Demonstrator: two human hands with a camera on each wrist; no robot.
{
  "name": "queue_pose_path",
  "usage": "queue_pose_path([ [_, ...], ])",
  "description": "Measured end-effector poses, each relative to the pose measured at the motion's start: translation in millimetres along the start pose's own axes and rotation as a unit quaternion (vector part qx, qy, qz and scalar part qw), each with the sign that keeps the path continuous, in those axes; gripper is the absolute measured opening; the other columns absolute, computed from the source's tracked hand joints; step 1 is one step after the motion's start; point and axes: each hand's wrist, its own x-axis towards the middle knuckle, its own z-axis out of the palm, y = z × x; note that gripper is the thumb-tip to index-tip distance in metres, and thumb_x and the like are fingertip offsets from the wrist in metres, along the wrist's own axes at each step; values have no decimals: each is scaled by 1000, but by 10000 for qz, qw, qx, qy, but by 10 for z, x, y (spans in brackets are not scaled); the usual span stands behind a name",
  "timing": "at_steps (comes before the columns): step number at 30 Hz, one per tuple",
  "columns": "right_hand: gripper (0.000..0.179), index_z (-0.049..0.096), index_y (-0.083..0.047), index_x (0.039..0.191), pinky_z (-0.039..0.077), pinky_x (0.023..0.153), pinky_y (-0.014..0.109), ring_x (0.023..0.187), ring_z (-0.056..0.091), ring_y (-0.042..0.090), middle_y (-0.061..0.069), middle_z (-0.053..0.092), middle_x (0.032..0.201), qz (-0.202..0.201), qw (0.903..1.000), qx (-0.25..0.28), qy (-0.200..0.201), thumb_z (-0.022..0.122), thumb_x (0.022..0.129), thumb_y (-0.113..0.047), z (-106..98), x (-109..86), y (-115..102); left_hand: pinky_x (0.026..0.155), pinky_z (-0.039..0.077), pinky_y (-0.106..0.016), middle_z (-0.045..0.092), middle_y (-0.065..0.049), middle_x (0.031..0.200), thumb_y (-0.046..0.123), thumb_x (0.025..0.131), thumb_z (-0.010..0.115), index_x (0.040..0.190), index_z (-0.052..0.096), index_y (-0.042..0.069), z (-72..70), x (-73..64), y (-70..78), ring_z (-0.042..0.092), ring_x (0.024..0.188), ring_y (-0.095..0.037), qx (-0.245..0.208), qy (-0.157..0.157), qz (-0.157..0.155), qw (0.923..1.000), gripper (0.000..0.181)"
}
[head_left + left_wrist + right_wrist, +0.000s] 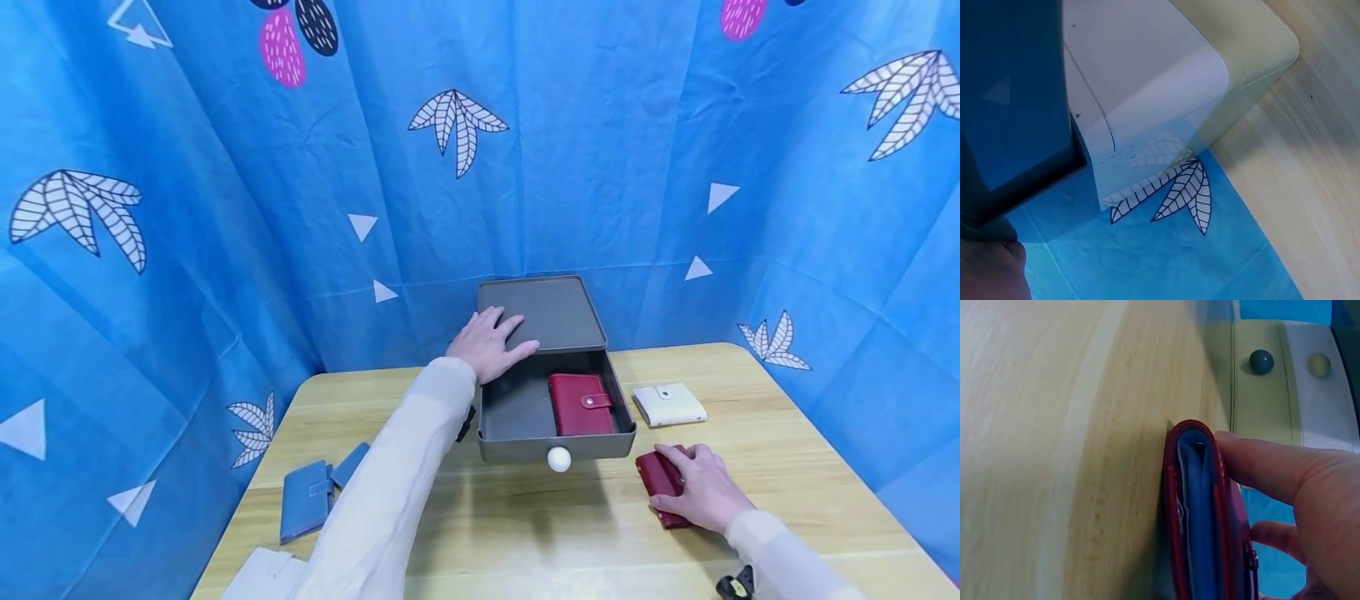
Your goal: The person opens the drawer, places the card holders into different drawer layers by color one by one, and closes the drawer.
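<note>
My left hand (489,343) rests with spread fingers on the left side of a dark grey drawer unit's top (558,308). Below that top, a grey drawer (517,408) with a white round knob (558,459) is pulled out. A red snap wallet (581,404) lies inside it, on the right. On the table to the right, my right hand (701,487) grips a second red wallet (660,475) between thumb and fingers. The right wrist view shows its end, with bluish inner sleeves (1199,525) between the red covers, and my thumb (1260,459) at the upper cover's edge.
A white snap wallet (670,405) lies right of the drawer. Blue wallets (306,500) and a white one (262,575) lie at the table's left, partly behind my left sleeve. White and beige tiers (1266,394) show under the grey one. A blue curtain (600,167) surrounds the table.
</note>
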Motion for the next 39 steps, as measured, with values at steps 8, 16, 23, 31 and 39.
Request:
queue_pose_path([
  [8, 86, 53, -7, 134, 48, 71, 55, 89, 54, 43, 33, 53, 107, 171, 9997, 59, -143, 83, 65, -50, 24, -11, 1, 118, 6, -39, 23, -6, 157, 81, 85, 22, 151, 31, 31, 41, 8, -13, 14, 145, -22, -51, -62, -49, 10000, 84],
  [16, 77, 52, -8, 135, 48, 68, 40, 84, 53, 25, 17, 53, 100, 180, 9954, 760, -554, 83, 72, -38, -51, 14, 72, 118, 7, -40, 22, -6, 158, 82, 84, 20, 151, 31, 30, 64, 10, -15, 14, 145, -22, -57, -77, -33, 9999, 85],
  [23, 65, 52, -7, 136, 46, 75, 34, 90, 56, 21, 16, 61, 112, 165, 9732, 1976, -1165, 79, 79, -24, -177, 13, 216, 118, 8, -40, 23, -6, 157, 83, 84, 19, 151, 30, 31, 77, 17, -30, 15, 145, -22, -47, -45, -17, 10000, 86],
  [31, 59, 43, 6, 138, 54, 71, 30, 90, 63, 28, 29, 54, 119, -70, 9108, 3636, -1956, 69, 87, -8, -182, 26, 306, 118, 7, -40, 24, -6, 157, 82, 84, 22, 151, 32, 31, 68, 29, -39, 15, 145, -22, -82, 19, -58, 9999, 85],
  [39, 57, 41, 12, 137, 55, 73, 34, 93, 62, 30, 31, 53, 119, -177, 8869, 4045, -2223, 66, 89, -6, -190, 33, 354, 118, 7, -39, 23, -6, 157, 82, 84, 23, 151, 32, 31, 40, 36, -20, 15, 145, -23, -54, 41, -63, 10000, 84],
])
